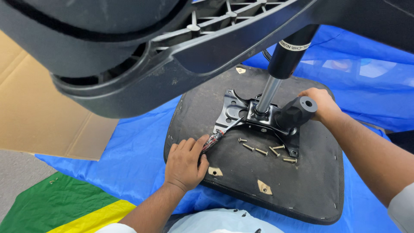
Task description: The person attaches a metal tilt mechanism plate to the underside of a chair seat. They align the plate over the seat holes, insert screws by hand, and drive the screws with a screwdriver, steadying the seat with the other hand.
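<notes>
Grey floor (17,181) carries blue tarp (129,159), flattened cardboard (39,112), green-yellow sheet (64,207); seat cushion (267,181) on tarp

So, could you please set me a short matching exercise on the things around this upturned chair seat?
Things:
1. left hand
2. right hand
3. loose screws
4. cardboard

Places or states:
A. lying on the seat underside beside the metal plate
B. flat on the floor, at the far left
C. holding the screwdriver
D. resting by the black knob

Pairs: 1-C, 2-D, 3-A, 4-B
</notes>
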